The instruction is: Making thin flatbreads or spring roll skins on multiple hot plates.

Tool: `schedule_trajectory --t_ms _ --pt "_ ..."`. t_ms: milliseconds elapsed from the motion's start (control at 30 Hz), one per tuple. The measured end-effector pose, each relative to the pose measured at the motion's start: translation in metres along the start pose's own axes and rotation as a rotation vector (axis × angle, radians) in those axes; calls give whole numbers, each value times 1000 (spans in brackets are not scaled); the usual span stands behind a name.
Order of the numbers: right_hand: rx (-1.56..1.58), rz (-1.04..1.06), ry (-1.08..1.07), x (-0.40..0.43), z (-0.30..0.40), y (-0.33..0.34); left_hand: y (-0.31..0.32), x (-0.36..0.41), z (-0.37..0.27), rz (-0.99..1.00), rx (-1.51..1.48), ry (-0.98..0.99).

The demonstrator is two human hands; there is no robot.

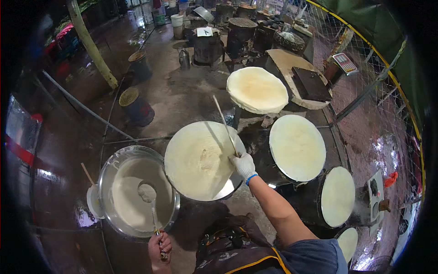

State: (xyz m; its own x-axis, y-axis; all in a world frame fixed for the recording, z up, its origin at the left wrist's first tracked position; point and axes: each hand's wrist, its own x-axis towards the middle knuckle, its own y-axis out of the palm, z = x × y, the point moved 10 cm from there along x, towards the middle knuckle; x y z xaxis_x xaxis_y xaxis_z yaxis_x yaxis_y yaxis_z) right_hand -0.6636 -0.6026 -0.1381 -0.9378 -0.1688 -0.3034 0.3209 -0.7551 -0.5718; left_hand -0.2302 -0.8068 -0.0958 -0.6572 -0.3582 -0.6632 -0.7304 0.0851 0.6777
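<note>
My left hand (pixel 160 246), bare, grips the handle of a ladle (pixel 147 192) whose bowl hangs over pale batter (pixel 130 205) in a large metal basin (pixel 113 222). In a white knitted glove with a blue cuff, my right hand (pixel 243 165) holds a thin stick (pixel 223 118) slanting away over a round griddle (pixel 228 193). Pale batter (pixel 191 154) covers most of that griddle, with a rougher patch near its middle; bare shiny metal shows at the near right edge.
Further round griddles with pale sheets (pixel 297 147) curve down the right side. Beyond stands a stack of round flatbreads (pixel 257 89), beside a board with a dark slab (pixel 310 84). A white container (pixel 94 202) adjoins the basin. Metal bars cross the floor; a wire fence (pixel 362 44) runs along the right.
</note>
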Motion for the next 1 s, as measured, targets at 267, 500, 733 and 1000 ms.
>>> schedule_trajectory --t_ms 267,500,733,1000 --pt "542 94 -9 -46 57 -12 -2 -4 -5 -2 50 45" --pt "487 -4 -7 -5 -64 -27 -55 25 20 1 75 -36" --pt "486 -139 -11 14 -70 -177 58 15 104 -243 454 -217" --pt "463 -480 270 36 -296 -388 176 22 183 -374 853 80"
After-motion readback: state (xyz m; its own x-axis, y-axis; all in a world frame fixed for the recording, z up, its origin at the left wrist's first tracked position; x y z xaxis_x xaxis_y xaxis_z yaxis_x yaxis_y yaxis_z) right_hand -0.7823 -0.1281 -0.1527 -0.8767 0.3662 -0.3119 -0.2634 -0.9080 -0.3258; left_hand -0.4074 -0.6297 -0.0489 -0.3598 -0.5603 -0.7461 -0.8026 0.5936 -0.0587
